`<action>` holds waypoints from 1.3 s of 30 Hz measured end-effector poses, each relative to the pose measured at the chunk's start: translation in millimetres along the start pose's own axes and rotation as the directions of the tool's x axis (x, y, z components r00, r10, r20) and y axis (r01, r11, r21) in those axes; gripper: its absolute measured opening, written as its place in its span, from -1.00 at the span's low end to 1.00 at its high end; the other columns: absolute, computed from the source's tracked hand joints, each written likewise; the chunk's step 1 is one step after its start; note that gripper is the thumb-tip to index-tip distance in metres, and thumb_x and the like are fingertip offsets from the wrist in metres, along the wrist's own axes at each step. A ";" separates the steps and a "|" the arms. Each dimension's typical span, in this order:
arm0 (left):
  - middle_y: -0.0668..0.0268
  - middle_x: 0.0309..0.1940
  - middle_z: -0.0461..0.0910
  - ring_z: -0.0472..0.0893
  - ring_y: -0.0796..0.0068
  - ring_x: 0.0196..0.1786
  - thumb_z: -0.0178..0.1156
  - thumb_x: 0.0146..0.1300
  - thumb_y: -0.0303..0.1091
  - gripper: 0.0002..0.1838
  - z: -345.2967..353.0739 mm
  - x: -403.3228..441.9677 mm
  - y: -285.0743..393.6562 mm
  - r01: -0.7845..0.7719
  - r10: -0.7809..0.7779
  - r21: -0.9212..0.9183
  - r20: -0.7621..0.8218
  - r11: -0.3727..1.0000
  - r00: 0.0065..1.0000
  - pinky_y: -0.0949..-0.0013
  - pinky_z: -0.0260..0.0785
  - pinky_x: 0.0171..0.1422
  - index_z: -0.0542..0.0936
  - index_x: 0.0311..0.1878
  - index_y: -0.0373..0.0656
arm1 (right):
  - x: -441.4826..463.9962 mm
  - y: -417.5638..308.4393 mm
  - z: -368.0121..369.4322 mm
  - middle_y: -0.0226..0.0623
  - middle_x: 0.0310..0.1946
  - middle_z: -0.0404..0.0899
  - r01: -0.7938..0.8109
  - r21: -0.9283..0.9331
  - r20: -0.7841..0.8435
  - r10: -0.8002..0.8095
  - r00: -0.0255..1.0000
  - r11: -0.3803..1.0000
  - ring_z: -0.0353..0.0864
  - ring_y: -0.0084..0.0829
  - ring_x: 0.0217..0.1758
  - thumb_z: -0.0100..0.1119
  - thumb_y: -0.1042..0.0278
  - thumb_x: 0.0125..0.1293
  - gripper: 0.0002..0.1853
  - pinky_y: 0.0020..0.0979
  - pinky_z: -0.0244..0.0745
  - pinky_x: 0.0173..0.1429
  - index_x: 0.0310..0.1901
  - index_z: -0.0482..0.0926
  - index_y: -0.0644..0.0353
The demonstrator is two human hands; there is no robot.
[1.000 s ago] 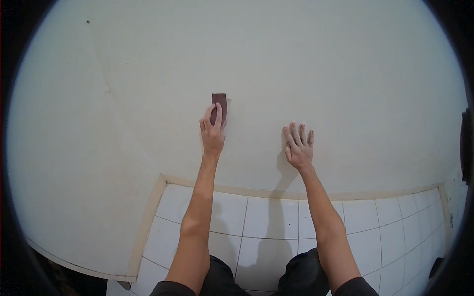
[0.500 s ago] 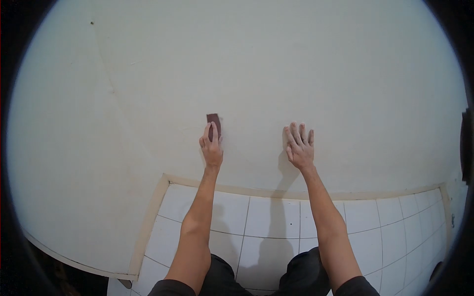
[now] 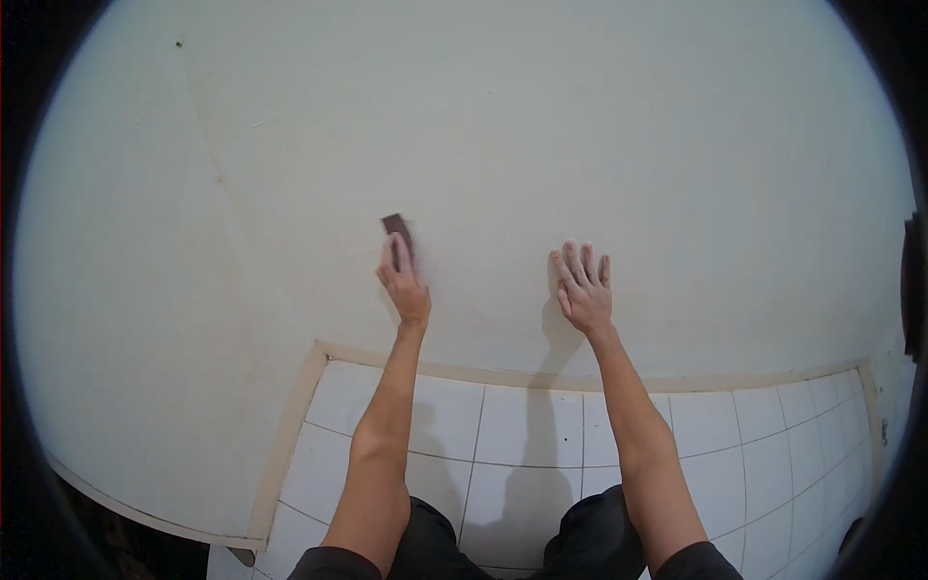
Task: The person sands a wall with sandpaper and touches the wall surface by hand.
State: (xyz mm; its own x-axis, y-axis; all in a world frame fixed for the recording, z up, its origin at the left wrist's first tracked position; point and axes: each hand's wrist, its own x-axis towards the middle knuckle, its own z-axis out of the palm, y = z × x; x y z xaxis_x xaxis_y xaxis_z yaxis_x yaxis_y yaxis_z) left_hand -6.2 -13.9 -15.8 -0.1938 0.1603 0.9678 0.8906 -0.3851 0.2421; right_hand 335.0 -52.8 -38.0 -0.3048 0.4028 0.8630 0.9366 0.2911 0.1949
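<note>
My left hand (image 3: 404, 282) grips a dark reddish-brown rectangular block (image 3: 395, 227), its fingers along the block's face. The block lies against a pale, off-white wall (image 3: 483, 145) and tilts to the left at its top; its edges are slightly blurred. To the right, my right hand (image 3: 585, 290) rests flat on the same wall with its fingers spread and nothing in it. Its fingers look dusty with pale powder.
Below the wall runs a beige border (image 3: 464, 372), then white floor tiles (image 3: 527, 425). My dark-clothed knees show at the bottom. A small dark hole (image 3: 179, 43) marks the wall's upper left. Something dark (image 3: 912, 288) stands at the right edge.
The block and my left hand have moved down and to the left along the wall, and the block now tilts left. My right hand has stayed in place.
</note>
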 end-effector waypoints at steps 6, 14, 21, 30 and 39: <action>0.32 0.49 0.40 0.44 0.19 0.31 0.36 0.31 -0.52 -0.29 0.2 43.1 33.8 -0.198 0.199 -0.019 0.053 0.980 0.979 0.18 0.29 0.36 0.45 0.54 -0.08 | -1.8 -1.4 4.1 -0.49 0.69 0.14 -0.023 -0.049 -0.021 0.022 1.000 0.999 0.05 -0.22 0.75 -0.07 0.06 0.49 -0.33 0.12 -0.34 0.78 0.63 0.25 -0.32; 0.22 0.49 0.40 0.41 0.19 0.43 0.32 0.32 -0.56 -0.29 -1.3 -1.5 -6.8 -0.011 0.012 0.014 -0.028 1.000 1.000 0.14 0.22 0.40 0.41 0.55 -0.14 | -0.7 -3.6 -1.0 -0.48 0.68 0.15 -0.013 -0.054 0.011 0.013 1.000 0.998 0.02 -0.22 0.76 -0.08 0.06 0.50 -0.34 0.11 -0.38 0.78 0.63 0.24 -0.32; 0.42 0.48 0.40 0.44 0.34 0.20 0.50 0.15 -0.40 -0.19 10.1 9.7 18.6 -0.409 0.402 0.079 0.096 0.909 0.911 0.24 0.29 0.32 0.47 0.52 -0.05 | -1.5 1.1 4.0 -0.39 0.69 0.13 -0.001 -0.020 -0.030 0.000 1.000 1.000 -0.08 -0.16 0.78 -0.07 0.15 0.47 -0.32 0.11 -0.47 0.78 0.64 0.25 -0.22; 0.21 0.48 0.38 0.42 0.19 0.43 0.32 0.29 -0.60 -0.29 -3.2 33.7 8.5 -0.008 0.013 0.077 -0.068 0.997 0.998 0.12 0.28 0.40 0.42 0.53 -0.20 | -1.0 -4.5 -0.5 -0.46 0.69 0.13 -0.023 -0.018 0.008 0.023 1.000 1.000 0.05 -0.18 0.75 -0.02 0.11 0.45 -0.30 0.16 -0.33 0.77 0.64 0.24 -0.33; 0.23 0.49 0.36 0.45 0.22 0.19 0.45 0.23 -0.44 -0.27 -0.1 11.3 3.8 -0.318 0.307 0.116 0.099 0.941 0.946 0.20 0.39 0.30 0.48 0.50 -0.13 | -0.7 0.6 1.5 -0.46 0.68 0.14 -0.023 -0.027 -0.006 0.023 1.000 0.999 0.04 -0.18 0.75 -0.04 0.10 0.45 -0.29 0.16 -0.36 0.77 0.64 0.23 -0.32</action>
State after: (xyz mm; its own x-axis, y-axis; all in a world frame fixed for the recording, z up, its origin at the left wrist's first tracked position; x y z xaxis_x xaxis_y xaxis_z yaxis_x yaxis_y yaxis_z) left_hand -5.1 -13.6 -4.0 0.1313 0.1237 0.9836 0.9474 -0.3078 -0.0877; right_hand 335.5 -51.6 -39.2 -0.2825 0.4044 0.8699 0.9477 0.2583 0.1876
